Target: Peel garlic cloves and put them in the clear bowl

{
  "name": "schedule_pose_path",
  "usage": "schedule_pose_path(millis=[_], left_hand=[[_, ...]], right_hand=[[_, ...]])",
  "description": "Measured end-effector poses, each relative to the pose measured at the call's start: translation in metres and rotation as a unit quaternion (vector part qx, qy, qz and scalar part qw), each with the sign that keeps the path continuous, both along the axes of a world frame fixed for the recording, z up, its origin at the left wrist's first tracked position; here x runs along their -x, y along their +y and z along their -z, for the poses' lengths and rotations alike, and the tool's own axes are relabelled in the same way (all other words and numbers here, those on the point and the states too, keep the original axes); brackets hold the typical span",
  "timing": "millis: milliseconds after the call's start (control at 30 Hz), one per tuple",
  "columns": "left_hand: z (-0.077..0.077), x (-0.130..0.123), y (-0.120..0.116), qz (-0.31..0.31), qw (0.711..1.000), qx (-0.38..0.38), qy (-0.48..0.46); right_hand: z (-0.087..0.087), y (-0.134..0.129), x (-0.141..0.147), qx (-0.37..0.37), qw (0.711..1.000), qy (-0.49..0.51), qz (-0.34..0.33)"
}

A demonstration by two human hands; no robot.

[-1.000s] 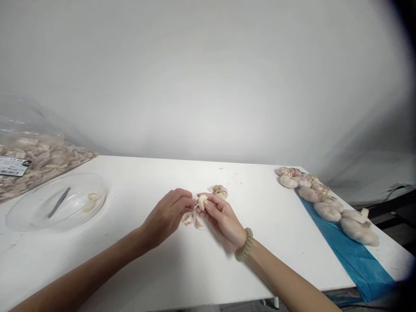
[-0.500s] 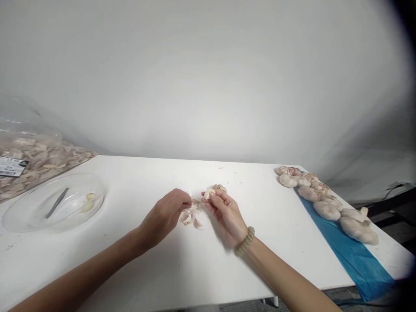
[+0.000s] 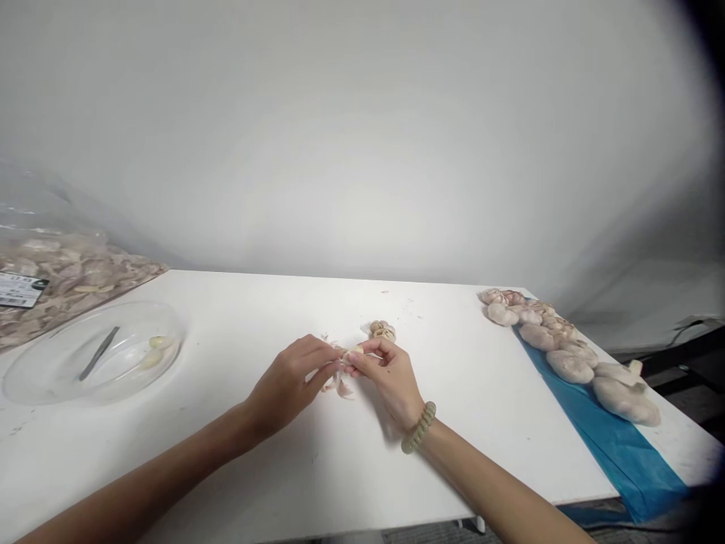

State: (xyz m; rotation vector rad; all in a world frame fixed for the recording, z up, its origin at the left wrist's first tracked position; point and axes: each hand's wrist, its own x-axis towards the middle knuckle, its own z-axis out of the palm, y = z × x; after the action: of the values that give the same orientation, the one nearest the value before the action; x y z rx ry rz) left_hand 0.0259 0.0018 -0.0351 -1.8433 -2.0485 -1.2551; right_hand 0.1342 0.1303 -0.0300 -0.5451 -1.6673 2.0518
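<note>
Over the middle of the white table, my right hand (image 3: 393,378) pinches a pale garlic clove (image 3: 355,350) between thumb and fingers. My left hand (image 3: 294,378) meets it from the left, its thumb and fingers pressed together at the clove's left side; what they grip is too small to make out. Below the fingertips lie garlic skins (image 3: 343,389), partly hidden by the hands. Just behind my right hand sits a partly broken garlic bulb (image 3: 382,329).
A clear plastic bowl (image 3: 34,378) at the left holds a grey tool (image 3: 100,353) and peeled cloves (image 3: 157,342). Behind it lies a labelled bag (image 3: 84,279). Several garlic bulbs (image 3: 569,366) line a blue sheet (image 3: 617,446) at the right. A wall stands behind the table.
My right hand has moved slightly left and down with the clove, and my left hand's fingers have come to touch it. The broken bulb now shows more fully.
</note>
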Motion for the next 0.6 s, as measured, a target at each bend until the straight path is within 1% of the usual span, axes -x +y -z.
schedule_pose_path(millis=[167,300,500,600], left_hand=[[-0.0034,-0.003,0.001,-0.014,0.998,0.013,-0.054],[-0.0068,-0.0024,-0.0006,-0.035,0.996,0.02,-0.084],[-0.0107,0.0003,-0.002,-0.048,0.997,0.007,-0.061],[-0.01,0.0,-0.0017,-0.05,0.998,-0.019,-0.028]], right_hand=[[0.0014,-0.0004,-0.0004,0.0,1.0,-0.006,-0.002],[0.0001,-0.0005,-0.0014,-0.004,1.0,0.01,-0.017],[-0.0017,-0.0034,-0.0034,-0.016,0.999,0.024,-0.043],[-0.0009,-0.005,-0.0031,-0.009,0.998,0.046,-0.049]])
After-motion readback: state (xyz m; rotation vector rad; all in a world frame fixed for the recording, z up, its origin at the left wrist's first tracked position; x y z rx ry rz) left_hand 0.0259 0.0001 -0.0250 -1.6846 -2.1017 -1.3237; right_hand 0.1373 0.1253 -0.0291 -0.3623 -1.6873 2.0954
